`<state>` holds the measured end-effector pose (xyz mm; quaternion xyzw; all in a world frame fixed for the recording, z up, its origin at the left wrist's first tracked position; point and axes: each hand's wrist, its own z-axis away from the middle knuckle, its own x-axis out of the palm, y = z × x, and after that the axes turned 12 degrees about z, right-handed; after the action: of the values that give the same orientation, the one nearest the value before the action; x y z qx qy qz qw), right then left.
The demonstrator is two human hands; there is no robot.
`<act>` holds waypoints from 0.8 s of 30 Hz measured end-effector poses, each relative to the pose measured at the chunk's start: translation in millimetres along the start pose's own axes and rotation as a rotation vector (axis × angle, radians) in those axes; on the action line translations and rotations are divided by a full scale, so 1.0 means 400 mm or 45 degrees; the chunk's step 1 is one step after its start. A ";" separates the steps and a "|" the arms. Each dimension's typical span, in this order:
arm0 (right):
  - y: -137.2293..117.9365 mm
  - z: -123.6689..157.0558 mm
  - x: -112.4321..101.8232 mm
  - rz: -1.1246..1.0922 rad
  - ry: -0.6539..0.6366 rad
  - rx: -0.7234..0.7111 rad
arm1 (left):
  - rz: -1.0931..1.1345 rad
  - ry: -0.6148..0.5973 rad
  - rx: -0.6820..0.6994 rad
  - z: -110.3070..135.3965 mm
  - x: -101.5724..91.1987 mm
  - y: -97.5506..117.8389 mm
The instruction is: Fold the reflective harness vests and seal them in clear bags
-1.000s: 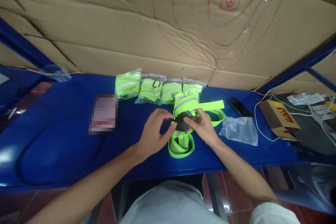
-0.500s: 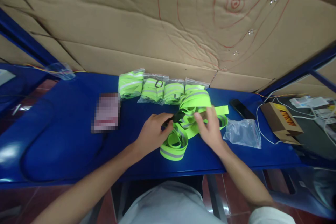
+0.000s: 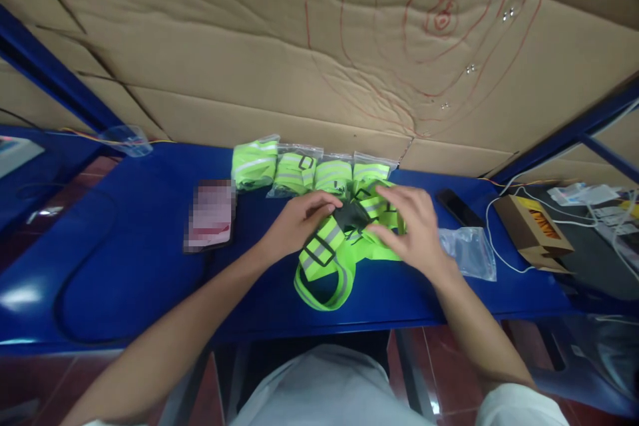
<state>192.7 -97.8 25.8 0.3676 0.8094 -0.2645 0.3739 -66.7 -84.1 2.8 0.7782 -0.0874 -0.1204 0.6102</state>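
Note:
A neon-yellow reflective strap harness (image 3: 344,273) with grey stripes and black buckles lies loosely bunched on the blue table. One loop of it hangs toward the front edge. At its middle is a black patch (image 3: 352,215), and my left hand (image 3: 304,216) pinches the patch's left edge between thumb and fingers. My right hand (image 3: 417,229) is over the right side of the harness, thumb and fingers spread apart, hiding part of the straps. Behind it stand several clear zip bags (image 3: 294,173) with folded yellow reflective straps inside, lined up along the cardboard wall.
Left of the bags lies a phone-like flat object (image 3: 212,216), its face blurred. To the right are an empty clear plastic bag (image 3: 472,253), a dark phone (image 3: 458,208), a white cable and an opened cardboard box (image 3: 534,233). A clear cup (image 3: 130,141) lies at back left.
The harness has been spread, showing the black patch and buckles that were bunched up before. My right hand has lifted and opened to the right; my left hand has shifted slightly up.

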 end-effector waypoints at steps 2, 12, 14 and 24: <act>-0.003 0.001 0.039 0.065 -0.182 -0.216 | 0.001 -0.029 0.007 0.000 -0.005 -0.020; -0.022 0.054 0.122 0.435 -0.272 -0.282 | -0.477 -0.195 -0.177 0.047 0.014 0.021; -0.040 0.057 0.114 0.450 -0.253 -0.238 | -0.842 -0.133 -0.101 0.066 0.047 0.030; -0.065 0.064 0.114 0.442 -0.287 -0.135 | -1.389 -0.128 0.278 0.074 0.084 -0.029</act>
<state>162.2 -113.2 -21.5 0.4494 0.6998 -0.1927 0.5208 -43.3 -118.1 -18.0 0.7625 0.2871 -0.4461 0.3703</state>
